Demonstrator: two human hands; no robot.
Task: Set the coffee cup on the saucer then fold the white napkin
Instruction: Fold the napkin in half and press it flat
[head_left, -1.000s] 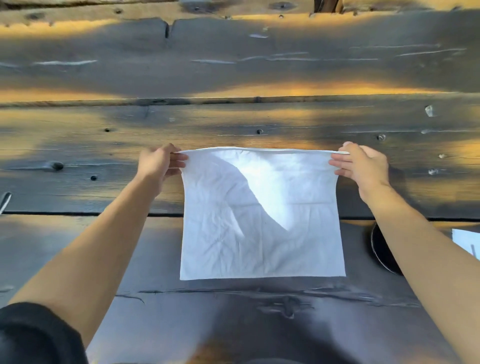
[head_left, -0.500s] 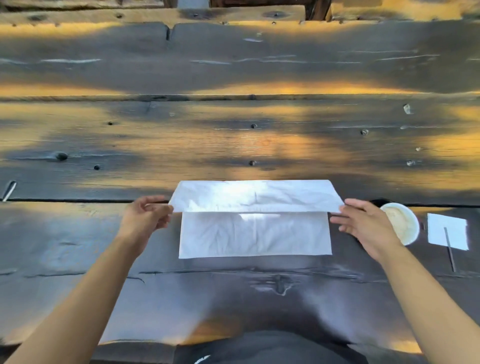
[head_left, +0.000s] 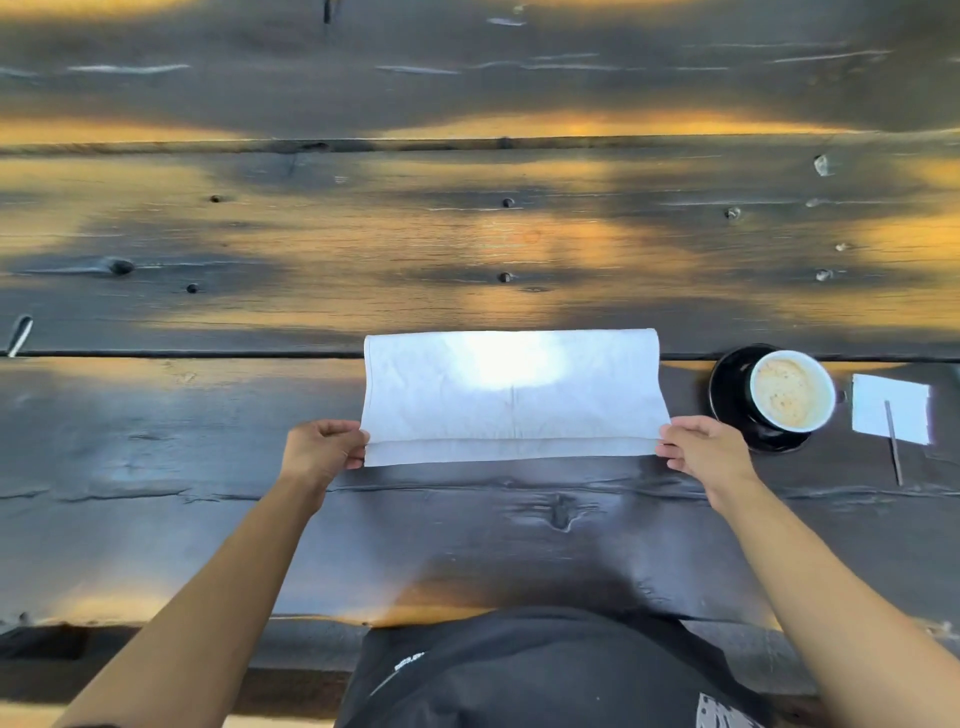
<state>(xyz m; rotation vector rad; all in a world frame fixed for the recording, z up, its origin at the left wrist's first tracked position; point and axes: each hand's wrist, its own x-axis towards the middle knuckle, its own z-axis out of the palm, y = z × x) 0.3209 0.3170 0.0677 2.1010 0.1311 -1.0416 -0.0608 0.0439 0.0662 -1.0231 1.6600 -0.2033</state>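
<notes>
The white napkin (head_left: 511, 397) lies folded in half on the dark wooden table (head_left: 467, 239), its top layer ending just short of the near edge. My left hand (head_left: 324, 449) pinches the top layer's near left corner. My right hand (head_left: 701, 449) pinches its near right corner. To the right, a white coffee cup (head_left: 790, 389) filled with milky coffee stands on a black saucer (head_left: 727, 389).
A small white paper (head_left: 891, 408) with a thin dark stick (head_left: 894, 447) across it lies right of the saucer. The table's near edge (head_left: 208, 621) runs just in front of my dark clothing. A plank seam crosses behind the napkin.
Both hands have carried the napkin's far edge over and down toward me, folding it in half. The view has shifted, so the cup on its saucer now shows fully.
</notes>
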